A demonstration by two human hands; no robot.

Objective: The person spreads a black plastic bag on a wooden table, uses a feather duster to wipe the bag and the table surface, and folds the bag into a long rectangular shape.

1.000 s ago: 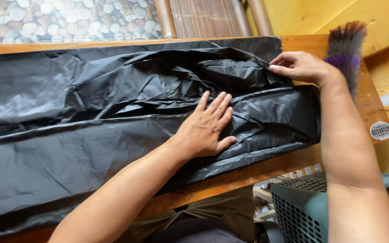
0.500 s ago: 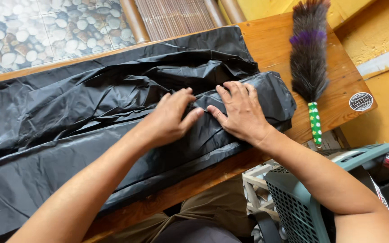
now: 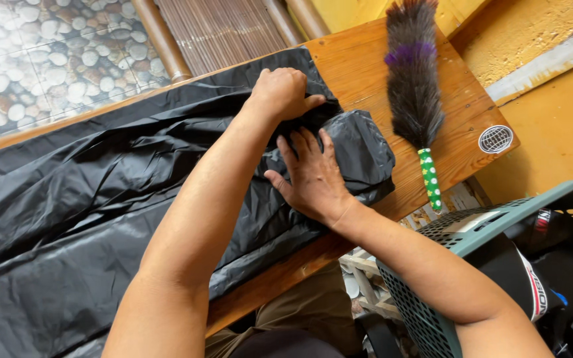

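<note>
Black, crinkled plastic sheet (image 3: 101, 199) spread along most of the wooden counter (image 3: 359, 73), creased in long ridges, its right end folded over into a thick rounded bundle (image 3: 366, 149) near the counter's right part. Left hand (image 3: 283, 89) reaching across to the far edge of the sheet, fingers (image 3: 300, 83) curled shut, pinching a fold of the black plastic, thumb pointing right. Right hand (image 3: 310, 176) lying flat just below it, palm down, fingers (image 3: 300, 146) spread open and pressed on the plastic at the left side of the bundle, not grasping anything. Both forearms crossing over the sheet from the near edge, the left one above the wider, unfolded stretch. Feather duster (image 3: 414, 86) lying on bare wood just right of the bundle, apart from it, dark plumes with a purple band toward the far end, green handle (image 3: 429, 179) with pale dots pointing to the near edge. Round sticker (image 3: 495, 139) on the counter's right corner, beyond the duster. Teal perforated plastic basket (image 3: 459, 245) below the near edge on the right, holding dark items. Pebble-patterned floor (image 3: 28, 53) beyond the far edge on the left, ribbed brown mat (image 3: 223, 26) beside it, yellow wall (image 3: 538, 26) at upper right.
</note>
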